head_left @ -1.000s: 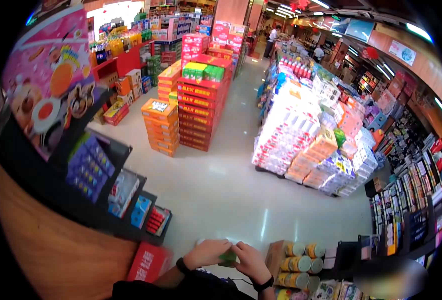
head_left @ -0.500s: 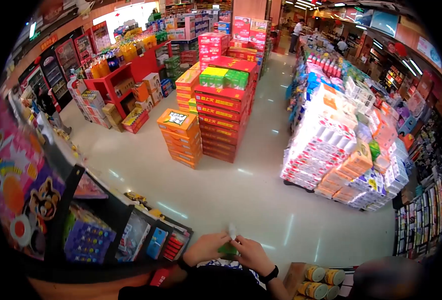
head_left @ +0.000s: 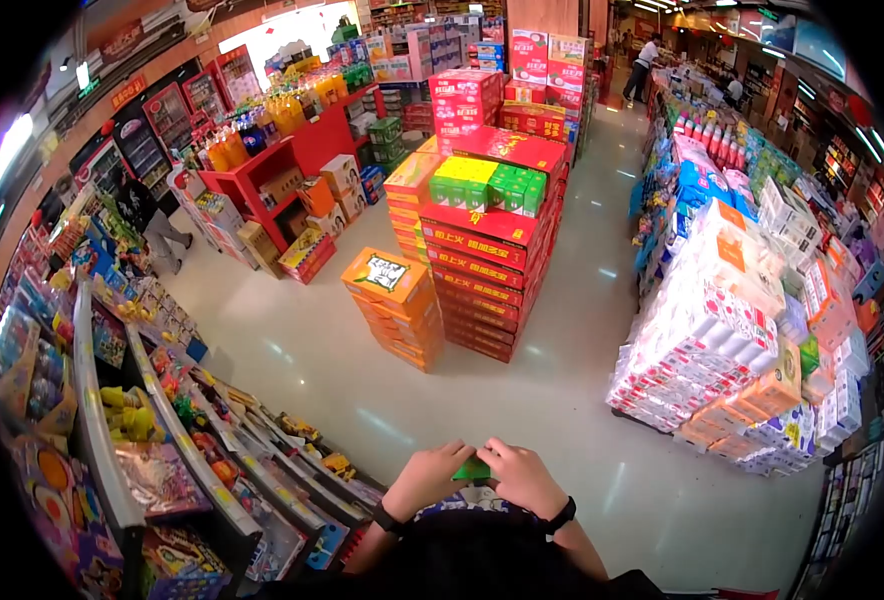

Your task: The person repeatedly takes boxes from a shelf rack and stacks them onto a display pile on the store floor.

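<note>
Low in the head view, my left hand and my right hand meet in front of my body, both with curled fingers. Between them is a small green packet, gripped from either side; its upper part is hidden behind my fingers. Each wrist wears a dark band. Beyond my hands stands a stack of orange boxes, beside a taller stack of red cartons topped by green and yellow packs.
Shelves of small packaged goods run along the left. White packaged rolls are piled on the right. A person is at the far left, another at the back. Drink bottles line a red stand.
The view has swung left, so the stacks sit further right and more left shelving shows. The white part seen above the packet is out of sight. Both hands still hold the green packet.
</note>
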